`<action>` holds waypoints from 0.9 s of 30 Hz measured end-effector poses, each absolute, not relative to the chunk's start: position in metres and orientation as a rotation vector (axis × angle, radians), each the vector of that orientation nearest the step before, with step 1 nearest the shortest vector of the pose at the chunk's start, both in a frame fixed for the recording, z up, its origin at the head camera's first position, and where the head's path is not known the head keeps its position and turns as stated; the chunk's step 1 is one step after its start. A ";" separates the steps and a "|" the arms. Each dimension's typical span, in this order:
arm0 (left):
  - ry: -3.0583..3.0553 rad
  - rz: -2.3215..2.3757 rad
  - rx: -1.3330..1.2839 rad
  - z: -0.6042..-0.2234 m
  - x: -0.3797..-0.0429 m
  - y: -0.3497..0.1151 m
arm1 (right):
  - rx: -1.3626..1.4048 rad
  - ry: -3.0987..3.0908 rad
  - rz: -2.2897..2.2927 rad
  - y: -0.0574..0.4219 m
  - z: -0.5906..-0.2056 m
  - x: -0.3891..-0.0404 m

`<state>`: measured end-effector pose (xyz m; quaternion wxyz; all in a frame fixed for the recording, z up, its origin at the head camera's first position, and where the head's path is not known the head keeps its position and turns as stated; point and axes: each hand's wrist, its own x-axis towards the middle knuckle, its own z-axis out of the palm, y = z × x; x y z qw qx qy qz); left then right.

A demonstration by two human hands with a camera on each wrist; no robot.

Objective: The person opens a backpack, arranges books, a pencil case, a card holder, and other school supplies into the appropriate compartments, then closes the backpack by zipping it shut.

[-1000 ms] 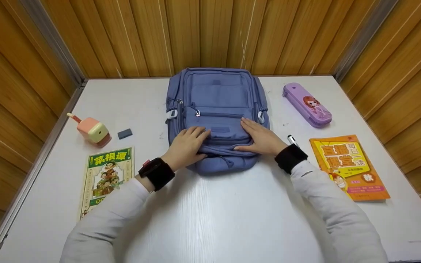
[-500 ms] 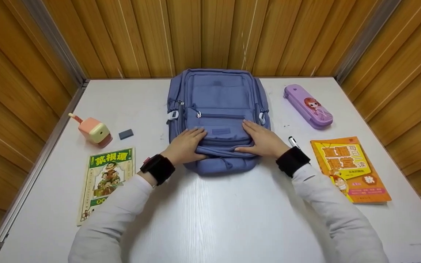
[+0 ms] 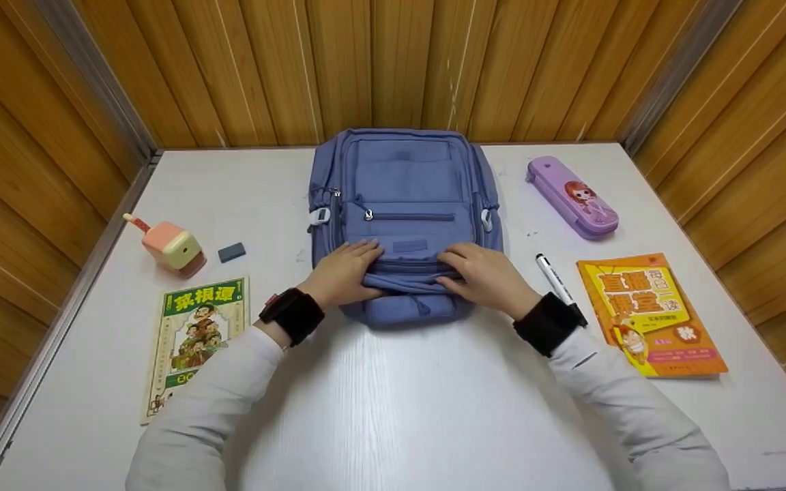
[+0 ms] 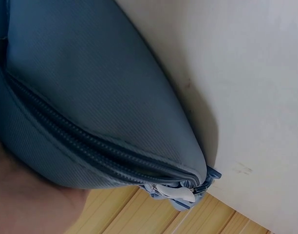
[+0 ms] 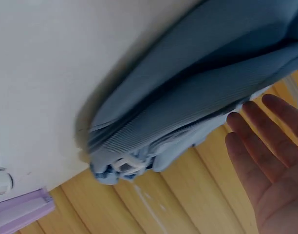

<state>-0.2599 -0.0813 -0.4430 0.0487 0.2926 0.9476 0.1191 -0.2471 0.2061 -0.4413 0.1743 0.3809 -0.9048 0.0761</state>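
A blue backpack (image 3: 403,177) lies on the white table, with its end nearest me folded and creased. My left hand (image 3: 345,273) rests on its lower left side, fingers laid flat over the fabric and thumb by the fold. On the lower right, my right hand (image 3: 485,276) is at the bag with fingers slightly bent and thumb near the same fold. The right wrist view shows that hand's fingers (image 5: 258,146) extended beside the bag. In the left wrist view a zipper (image 4: 100,151) runs along the bag's end, and most of the left hand is hidden.
Left of the bag are a pink and yellow pencil sharpener (image 3: 173,247), a dark eraser (image 3: 232,252) and a green-bordered book (image 3: 198,334). On the right lie a purple pencil case (image 3: 574,198), a white marker (image 3: 557,279) and an orange book (image 3: 652,317). Wooden panels (image 3: 393,68) stand behind the table.
My right hand has shifted down and slightly left along the bag, its fingers bending more. More of the marker shows beside the wrist. My left hand stays almost in place.
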 end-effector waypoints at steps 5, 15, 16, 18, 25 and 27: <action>2.892 0.370 0.890 -0.442 -0.260 -0.082 | 1.171 -2.362 0.229 0.193 -0.439 -0.234; 2.898 0.377 0.889 -0.444 -0.260 -0.082 | 1.273 -2.259 0.229 0.167 -0.448 -0.215; 2.898 0.381 0.890 -0.444 -0.260 -0.081 | 1.257 -2.267 0.217 0.166 -0.450 -0.214; 2.900 0.386 0.895 -0.444 -0.260 -0.081 | 1.210 -2.277 0.185 0.163 -0.453 -0.213; 2.909 0.397 0.896 -0.444 -0.258 -0.082 | 1.038 -2.297 0.031 0.148 -0.455 -0.210; 2.908 0.401 0.893 -0.444 -0.257 -0.082 | 0.985 -2.318 -0.050 0.143 -0.454 -0.209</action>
